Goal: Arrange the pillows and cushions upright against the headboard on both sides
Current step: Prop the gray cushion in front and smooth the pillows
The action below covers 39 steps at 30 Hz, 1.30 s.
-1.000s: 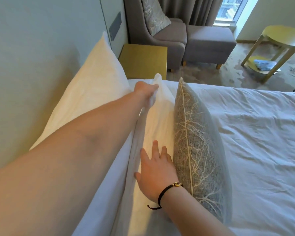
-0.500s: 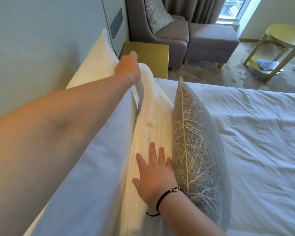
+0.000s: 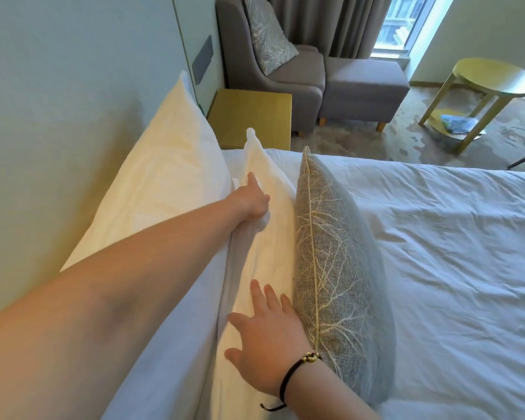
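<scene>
Pressing fingers (image 3: 265, 294) on front pillow (image 3: 264, 237)

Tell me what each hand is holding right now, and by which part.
Nothing is clearly gripped. The left hand presses the middle white pillow near its upper end; whether its fingers pinch fabric cannot be told. The right hand lies flat and open on its lower face.

No readable text anywhere (nor any labels).

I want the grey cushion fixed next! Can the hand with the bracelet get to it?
Probably yes. The right hand lies flat on the front white pillow, its fingers right beside the grey branch-patterned cushion, and nothing sits between them.
</scene>
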Each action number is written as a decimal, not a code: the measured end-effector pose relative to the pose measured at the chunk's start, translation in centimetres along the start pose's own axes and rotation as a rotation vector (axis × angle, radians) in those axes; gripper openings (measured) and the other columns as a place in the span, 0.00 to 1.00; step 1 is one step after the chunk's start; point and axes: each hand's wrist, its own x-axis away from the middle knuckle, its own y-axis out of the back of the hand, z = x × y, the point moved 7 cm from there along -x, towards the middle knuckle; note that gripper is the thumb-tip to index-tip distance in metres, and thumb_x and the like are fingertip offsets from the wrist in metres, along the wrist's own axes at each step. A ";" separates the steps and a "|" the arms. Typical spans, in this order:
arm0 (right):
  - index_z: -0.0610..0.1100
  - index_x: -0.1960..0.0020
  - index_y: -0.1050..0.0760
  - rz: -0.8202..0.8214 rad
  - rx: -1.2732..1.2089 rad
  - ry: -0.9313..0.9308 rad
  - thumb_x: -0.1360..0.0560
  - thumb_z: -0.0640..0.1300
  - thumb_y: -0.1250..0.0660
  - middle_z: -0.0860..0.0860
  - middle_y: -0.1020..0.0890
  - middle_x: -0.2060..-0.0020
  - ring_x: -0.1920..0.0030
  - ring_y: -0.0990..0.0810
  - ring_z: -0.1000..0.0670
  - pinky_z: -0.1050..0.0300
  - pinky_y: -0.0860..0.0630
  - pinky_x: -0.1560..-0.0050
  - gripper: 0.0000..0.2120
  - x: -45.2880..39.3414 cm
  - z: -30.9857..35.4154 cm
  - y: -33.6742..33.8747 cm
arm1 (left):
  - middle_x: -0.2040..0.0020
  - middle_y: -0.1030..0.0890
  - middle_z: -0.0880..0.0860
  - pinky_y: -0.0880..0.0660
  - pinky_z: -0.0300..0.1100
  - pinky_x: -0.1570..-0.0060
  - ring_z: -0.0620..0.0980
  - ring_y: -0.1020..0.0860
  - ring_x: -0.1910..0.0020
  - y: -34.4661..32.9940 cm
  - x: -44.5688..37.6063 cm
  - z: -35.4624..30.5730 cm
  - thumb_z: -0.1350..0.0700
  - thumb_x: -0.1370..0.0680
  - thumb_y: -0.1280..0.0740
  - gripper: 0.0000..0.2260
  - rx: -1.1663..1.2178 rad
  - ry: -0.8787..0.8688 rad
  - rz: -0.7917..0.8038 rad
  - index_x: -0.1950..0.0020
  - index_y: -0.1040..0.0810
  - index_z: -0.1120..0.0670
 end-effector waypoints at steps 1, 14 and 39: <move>0.55 0.30 0.34 -0.072 -0.013 0.034 0.23 0.61 0.41 0.43 0.50 0.22 0.22 0.56 0.42 0.37 0.58 0.26 0.23 0.6 -0.4 0.9 | 0.30 0.30 0.64 0.31 0.51 0.39 0.62 0.26 0.36 -0.3 0.7 -0.1 0.48 0.17 0.44 0.36 -0.049 0.006 -0.008 0.22 0.65 0.59; 0.55 0.23 0.49 -0.435 -0.607 -0.414 0.30 0.41 0.32 0.52 0.26 0.35 0.41 0.25 0.50 0.57 0.29 0.50 0.42 9.8 -13.6 2.7 | 0.62 0.21 0.48 0.29 0.45 0.66 0.49 0.22 0.63 -7.6 17.4 -7.4 0.28 0.30 0.40 0.26 0.166 -0.223 -0.015 0.56 0.26 0.52; 0.63 0.24 0.48 -0.402 -1.106 -0.581 0.38 0.79 0.38 0.53 0.48 0.21 0.23 0.45 0.49 0.40 0.42 0.26 0.48 10.8 -21.3 -5.1 | 0.74 0.28 0.56 0.26 0.49 0.68 0.55 0.25 0.74 -9.5 21.0 -4.2 0.42 0.23 0.34 0.22 0.331 -0.181 -0.096 0.69 0.36 0.53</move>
